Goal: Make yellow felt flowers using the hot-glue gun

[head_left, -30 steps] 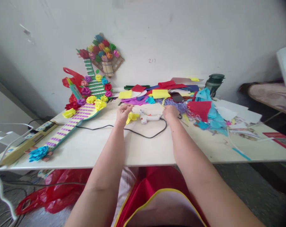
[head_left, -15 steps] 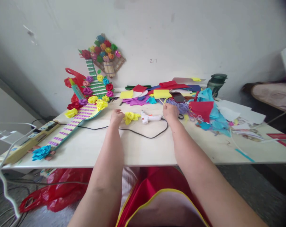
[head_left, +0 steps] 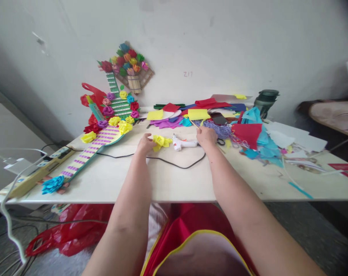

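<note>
My left hand (head_left: pixel 145 143) rests low over the table with its fingers loosely curved and a little apart. Just to its right lies a yellow paper flower (head_left: pixel 161 142); whether the fingertips touch its petals I cannot tell. A thin wooden stick (head_left: pixel 194 124) pokes out to the upper left from my right hand (head_left: pixel 207 136), whose fingers are closed on it. Between the two hands a white glue gun (head_left: pixel 183 143) lies on its side, its black cord (head_left: pixel 176 166) looping toward me. Purple shredded paper strands (head_left: pixel 220 130) lie right behind my right hand.
Coloured paper sheets (head_left: pixel 198 114), a phone (head_left: pixel 218 119) and scissors (head_left: pixel 220 142) lie behind and right. A dark green bottle (head_left: pixel 266 102) stands at the back. On the left are a flower-decorated guitar-shaped craft (head_left: pixel 89 151) and a power strip (head_left: pixel 37 172).
My left hand has shifted slightly right and down, nearer the yellow flower. My right hand still grips the stick, hardly moved. The whole view has shifted a little.
</note>
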